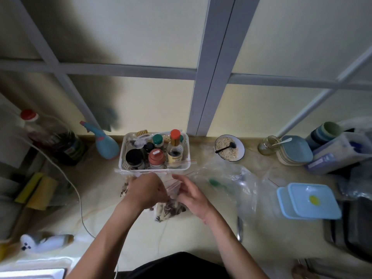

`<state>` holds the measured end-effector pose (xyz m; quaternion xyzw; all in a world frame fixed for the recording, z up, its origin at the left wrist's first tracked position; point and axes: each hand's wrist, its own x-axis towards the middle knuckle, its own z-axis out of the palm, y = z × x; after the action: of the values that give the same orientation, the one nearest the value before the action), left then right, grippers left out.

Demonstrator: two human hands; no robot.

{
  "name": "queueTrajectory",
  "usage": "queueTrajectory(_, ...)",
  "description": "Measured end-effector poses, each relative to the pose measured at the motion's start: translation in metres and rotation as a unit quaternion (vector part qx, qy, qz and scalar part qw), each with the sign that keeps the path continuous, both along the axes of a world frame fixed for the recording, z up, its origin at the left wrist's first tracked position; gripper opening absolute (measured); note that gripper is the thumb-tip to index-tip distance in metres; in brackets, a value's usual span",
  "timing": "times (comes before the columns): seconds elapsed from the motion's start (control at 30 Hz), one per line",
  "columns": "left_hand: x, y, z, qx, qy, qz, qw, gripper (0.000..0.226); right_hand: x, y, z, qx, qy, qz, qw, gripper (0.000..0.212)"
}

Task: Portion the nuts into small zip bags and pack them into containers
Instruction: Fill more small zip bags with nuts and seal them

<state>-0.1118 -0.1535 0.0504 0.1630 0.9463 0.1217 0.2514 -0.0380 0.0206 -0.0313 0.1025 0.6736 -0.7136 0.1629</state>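
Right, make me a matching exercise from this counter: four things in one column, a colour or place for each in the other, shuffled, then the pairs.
Things:
1. spray bottle
2. bowl of oats
3. lidded containers
4. small zip bag

Descriptions:
A. held between both hands
B. light blue, stacked at right
C. teal, left of the white basket
D. holds a black spoon

Pairs: 1-C, 2-D, 3-B, 4-A

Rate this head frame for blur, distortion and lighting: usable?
Head view: wide-angle bending curves the grey window frame; both hands, left hand and right hand, and the small clear zip bag of nuts are slightly soft; a dark blurred shadow falls on the pale wall; light is dim and even, without glare. Usable.
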Motion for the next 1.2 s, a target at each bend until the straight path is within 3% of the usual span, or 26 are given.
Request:
queueTrajectory(0.13, 0.009, 0.017, -0.002, 0.084, 0.046, 0.021, 0.995, 0.006, 0.010, 0.020, 0.000, 0.078, 0.019, -0.045, 0.996, 0.031)
queueTrajectory(0.23, 0.015, 0.025, -0.010, 0.158, 0.070, 0.024, 0.985, 0.016, 0.017, 0.037, 0.008, 0.077, 0.028, -0.091, 0.992, 0.010)
queueTrajectory(0.4, 0.022, 0.036, -0.024, 0.166, 0.092, 0.039, 0.981, 0.035, 0.028, 0.056, 0.020, 0.036, 0.025, -0.138, 0.989, 0.017)
queueTrajectory(0.5, 0.024, 0.040, -0.026, 0.206, 0.019, 0.039, 0.978, 0.059, 0.033, 0.066, 0.025, 0.023, 0.036, -0.149, 0.988, 0.016)
queueTrajectory(0.53, 0.026, 0.044, -0.023, 0.221, -0.014, 0.036, 0.975, 0.058, 0.034, 0.069, 0.026, 0.023, 0.044, -0.151, 0.987, 0.017)
queueTrajectory(0.63, 0.029, 0.054, -0.018, 0.258, -0.037, 0.015, 0.965, 0.017, 0.036, 0.078, 0.030, 0.022, 0.064, -0.172, 0.983, 0.017)
queueTrajectory(0.73, 0.035, 0.065, -0.011, 0.305, -0.037, 0.010, 0.952, 0.018, 0.040, 0.086, 0.036, 0.009, 0.084, -0.185, 0.979, 0.029)
queueTrajectory(0.87, 0.044, 0.076, 0.000, 0.367, -0.068, -0.010, 0.928, 0.008, 0.048, 0.089, 0.040, -0.021, 0.053, -0.143, 0.988, 0.041)
queueTrajectory(0.97, 0.054, 0.085, 0.008, 0.434, -0.099, 0.038, 0.895, 0.007, 0.053, 0.083, 0.039, -0.060, 0.051, -0.115, 0.990, 0.037)
queueTrajectory(1.1, 0.059, 0.090, 0.001, 0.497, -0.093, 0.100, 0.857, 0.013, 0.051, 0.080, 0.034, 0.057, 0.102, -0.175, 0.978, 0.015)
queueTrajectory(1.2, 0.065, 0.094, -0.005, 0.544, -0.128, 0.179, 0.810, 0.021, 0.049, 0.083, 0.037, 0.098, 0.118, -0.228, 0.962, 0.014)
